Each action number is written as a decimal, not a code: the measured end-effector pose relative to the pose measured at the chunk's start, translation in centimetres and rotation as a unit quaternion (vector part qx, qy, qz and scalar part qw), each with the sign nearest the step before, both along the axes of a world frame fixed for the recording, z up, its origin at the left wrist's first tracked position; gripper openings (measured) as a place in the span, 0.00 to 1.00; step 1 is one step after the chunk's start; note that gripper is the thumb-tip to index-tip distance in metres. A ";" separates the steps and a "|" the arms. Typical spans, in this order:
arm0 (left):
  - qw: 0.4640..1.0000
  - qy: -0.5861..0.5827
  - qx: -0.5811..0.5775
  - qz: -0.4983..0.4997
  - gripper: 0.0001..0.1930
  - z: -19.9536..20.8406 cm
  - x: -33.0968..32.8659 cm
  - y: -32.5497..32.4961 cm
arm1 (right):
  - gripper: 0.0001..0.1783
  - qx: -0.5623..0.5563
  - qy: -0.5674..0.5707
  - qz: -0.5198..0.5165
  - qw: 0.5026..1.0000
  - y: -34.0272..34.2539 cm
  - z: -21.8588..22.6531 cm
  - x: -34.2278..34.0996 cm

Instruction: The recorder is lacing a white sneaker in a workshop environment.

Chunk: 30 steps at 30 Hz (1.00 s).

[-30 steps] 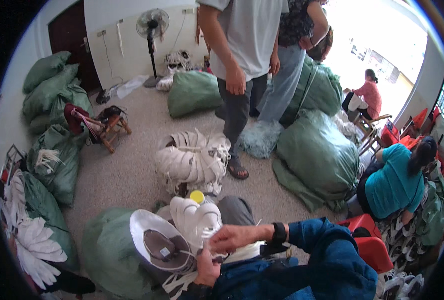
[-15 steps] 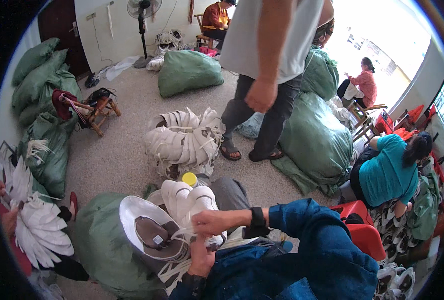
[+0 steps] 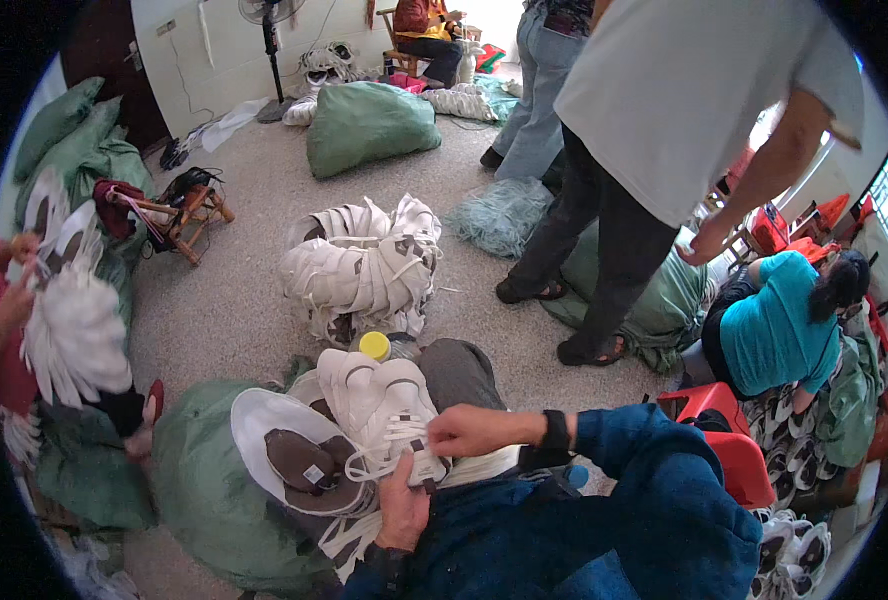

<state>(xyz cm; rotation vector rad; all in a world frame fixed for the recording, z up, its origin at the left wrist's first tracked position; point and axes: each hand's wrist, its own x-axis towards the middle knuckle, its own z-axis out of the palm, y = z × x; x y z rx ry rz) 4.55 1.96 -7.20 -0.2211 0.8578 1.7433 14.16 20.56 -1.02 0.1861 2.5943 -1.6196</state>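
Observation:
Several white shoe uppers lie in my lap, and the nearest white shoe upper [image 3: 401, 392] has a white shoelace [image 3: 404, 432] threaded across its front. My left hand [image 3: 404, 508] grips its lower edge, thumb up beside the lacing. At the right side of the lacing is my right hand [image 3: 467, 430], fingers curled together in a pinch; what they hold is hidden. To the left, an open shoe upper [image 3: 254, 440] shows its white inside, dark brown lining and a small label. Loose white laces hang below my left hand.
A ring-shaped stack of white uppers [image 3: 364, 265] stands on the floor ahead, with a yellow-lidded jar [image 3: 375, 346] nearer me. A green sack [image 3: 189, 480] lies at my left, a red stool [image 3: 739, 465] at right. A standing person [image 3: 684, 110] and several seated workers surround me.
My right hand has moved right, away from my left, and the lacing now shows. The standing person has stepped right; another person in jeans now shows behind. The worker at left has raised the uppers.

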 end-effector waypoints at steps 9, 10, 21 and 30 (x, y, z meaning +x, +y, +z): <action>1.000 0.009 -0.002 0.012 0.20 0.9 0.5 -0.2 | 0.11 -0.020 -0.116 -0.070 0.991 4.3 -1.0 7.3; 1.000 0.004 0.006 0.007 0.20 1.1 0.5 -0.2 | 0.11 -0.021 -0.117 -0.070 0.990 4.2 -1.4 7.6; 0.998 0.040 0.022 0.041 0.22 0.3 1.0 0.2 | 0.11 -0.199 0.080 -0.179 0.960 3.9 7.5 -3.5; 0.996 0.009 -0.038 0.075 0.17 1.0 1.0 0.9 | 0.08 -0.085 -0.041 -0.095 0.991 1.0 -1.4 -2.2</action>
